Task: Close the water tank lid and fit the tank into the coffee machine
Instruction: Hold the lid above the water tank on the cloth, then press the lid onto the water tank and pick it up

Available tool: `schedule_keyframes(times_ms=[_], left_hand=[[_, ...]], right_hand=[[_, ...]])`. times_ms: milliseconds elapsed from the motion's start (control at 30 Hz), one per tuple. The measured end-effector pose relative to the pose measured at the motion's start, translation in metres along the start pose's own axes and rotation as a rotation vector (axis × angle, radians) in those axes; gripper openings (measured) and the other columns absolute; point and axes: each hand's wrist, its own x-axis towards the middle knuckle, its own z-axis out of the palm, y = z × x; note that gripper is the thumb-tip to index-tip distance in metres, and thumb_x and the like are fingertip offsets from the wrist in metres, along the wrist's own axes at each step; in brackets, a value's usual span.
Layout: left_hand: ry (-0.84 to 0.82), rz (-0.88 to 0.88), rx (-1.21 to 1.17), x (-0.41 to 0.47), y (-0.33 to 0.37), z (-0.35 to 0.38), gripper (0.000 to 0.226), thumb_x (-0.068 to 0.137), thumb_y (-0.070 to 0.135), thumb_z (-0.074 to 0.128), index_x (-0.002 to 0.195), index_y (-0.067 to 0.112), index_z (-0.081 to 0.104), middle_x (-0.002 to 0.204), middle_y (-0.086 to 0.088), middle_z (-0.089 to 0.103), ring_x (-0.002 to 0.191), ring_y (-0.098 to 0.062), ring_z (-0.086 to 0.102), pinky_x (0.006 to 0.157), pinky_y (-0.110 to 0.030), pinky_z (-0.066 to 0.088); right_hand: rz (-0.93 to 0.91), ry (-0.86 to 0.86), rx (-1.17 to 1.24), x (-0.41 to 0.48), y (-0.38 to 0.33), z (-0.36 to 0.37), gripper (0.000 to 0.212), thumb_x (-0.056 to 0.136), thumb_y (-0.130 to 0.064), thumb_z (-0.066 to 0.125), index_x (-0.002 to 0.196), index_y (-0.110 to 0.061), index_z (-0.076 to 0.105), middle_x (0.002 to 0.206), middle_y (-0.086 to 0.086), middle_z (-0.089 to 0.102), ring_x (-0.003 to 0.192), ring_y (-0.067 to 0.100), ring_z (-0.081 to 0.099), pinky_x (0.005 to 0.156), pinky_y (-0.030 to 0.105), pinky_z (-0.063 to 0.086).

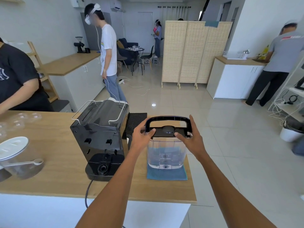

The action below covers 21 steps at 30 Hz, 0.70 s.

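Clear rigid plastic tank [167,153] w/ water low down (prob. heavy-ish, slick) stands on blue cloth [167,174] at frame center-right of counter [57,181]; left hand [142,137] & right hand [190,139], fingers curled, press its black lid [167,131] — best carried by handle [168,118].

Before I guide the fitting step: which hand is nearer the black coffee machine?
Left. The left hand grips the clear water tank's lid on the side facing the coffee machine; the right hand holds the far side.
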Motion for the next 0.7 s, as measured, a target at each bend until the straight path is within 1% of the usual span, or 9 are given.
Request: schedule_keyframes(times_ms=[100, 167, 233, 333, 400, 500, 567, 633, 700], left_hand=[[-0.003, 0.045, -0.015, -0.004, 0.001, 0.0, 0.063, 0.092, 0.002, 0.071, 0.149, 0.016, 0.05, 0.131, -0.018, 0.068, 0.124, -0.034, 0.063, 0.099, -0.052, 0.056], [-0.002, 0.071, -0.034, -0.005, 0.001, 0.0, 0.063, 0.091, 0.004, 0.072, 0.147, 0.02, 0.049, 0.136, -0.016, 0.066, 0.128, -0.026, 0.062, 0.098, -0.04, 0.058], [0.018, 0.084, -0.065, -0.008, -0.001, 0.001, 0.061, 0.091, 0.004, 0.072, 0.144, 0.023, 0.049, 0.14, -0.013, 0.064, 0.127, -0.009, 0.063, 0.093, -0.021, 0.056], [0.041, 0.085, -0.109, -0.007, -0.011, 0.004, 0.062, 0.089, -0.001, 0.073, 0.145, 0.011, 0.05, 0.14, -0.017, 0.064, 0.123, 0.004, 0.061, 0.094, -0.013, 0.052], [0.048, 0.082, -0.11, -0.008, -0.015, 0.006, 0.065, 0.087, 0.001, 0.076, 0.146, 0.007, 0.049, 0.139, -0.014, 0.064, 0.125, 0.004, 0.059, 0.099, -0.012, 0.049], [0.055, 0.032, -0.149, -0.009, -0.014, 0.007, 0.07, 0.085, 0.008, 0.08, 0.148, 0.007, 0.049, 0.142, -0.003, 0.061, 0.131, -0.002, 0.056, 0.105, -0.013, 0.045], [0.103, 0.008, -0.187, -0.009, -0.011, 0.01, 0.062, 0.086, 0.019, 0.08, 0.143, 0.011, 0.056, 0.137, 0.005, 0.062, 0.13, 0.001, 0.056, 0.1, -0.006, 0.045], [0.195, -0.022, -0.236, -0.009, -0.007, 0.015, 0.05, 0.087, 0.03, 0.079, 0.133, 0.014, 0.067, 0.132, 0.003, 0.069, 0.134, -0.012, 0.057, 0.104, -0.016, 0.049], [0.295, -0.065, -0.289, -0.009, -0.004, 0.021, 0.043, 0.086, 0.036, 0.078, 0.123, 0.015, 0.074, 0.124, -0.001, 0.076, 0.134, -0.021, 0.058, 0.111, -0.036, 0.049]], right_hand=[[-0.015, 0.005, -0.011, 0.0, 0.0, 0.0, 0.102, 0.085, -0.036, 0.082, 0.164, -0.039, 0.018, 0.15, -0.011, 0.05, 0.138, 0.018, 0.051, 0.106, 0.024, 0.041], [-0.025, 0.024, -0.001, -0.001, 0.001, 0.002, 0.1, 0.084, -0.036, 0.082, 0.163, -0.039, 0.022, 0.149, -0.014, 0.05, 0.137, 0.016, 0.051, 0.108, 0.027, 0.042], [-0.041, 0.065, 0.04, -0.004, 0.003, 0.006, 0.097, 0.083, -0.035, 0.083, 0.162, -0.038, 0.027, 0.146, -0.017, 0.051, 0.135, 0.011, 0.052, 0.111, 0.029, 0.044], [-0.051, 0.118, 0.117, -0.008, 0.007, 0.011, 0.093, 0.082, -0.037, 0.083, 0.161, -0.035, 0.033, 0.151, -0.01, 0.054, 0.137, 0.007, 0.052, 0.115, 0.034, 0.043], [-0.051, 0.149, 0.129, -0.013, 0.008, 0.013, 0.093, 0.081, -0.043, 0.081, 0.16, -0.037, 0.034, 0.15, -0.006, 0.057, 0.136, 0.008, 0.054, 0.113, 0.031, 0.044], [-0.038, 0.173, 0.121, -0.016, 0.005, 0.017, 0.094, 0.079, -0.055, 0.077, 0.16, -0.044, 0.031, 0.141, -0.013, 0.062, 0.124, -0.006, 0.057, 0.107, 0.019, 0.044], [-0.018, 0.221, 0.129, -0.015, 0.004, 0.02, 0.088, 0.082, -0.058, 0.074, 0.159, -0.047, 0.032, 0.124, -0.018, 0.068, 0.116, -0.003, 0.063, 0.097, 0.014, 0.048], [0.005, 0.291, 0.157, -0.014, 0.0, 0.023, 0.078, 0.087, -0.056, 0.071, 0.157, -0.046, 0.037, 0.115, -0.015, 0.07, 0.118, -0.004, 0.051, 0.088, 0.013, 0.05], [0.034, 0.34, 0.201, -0.013, -0.006, 0.027, 0.073, 0.088, -0.059, 0.069, 0.154, -0.045, 0.043, 0.127, -0.019, 0.067, 0.114, -0.012, 0.054, 0.082, 0.004, 0.048]])
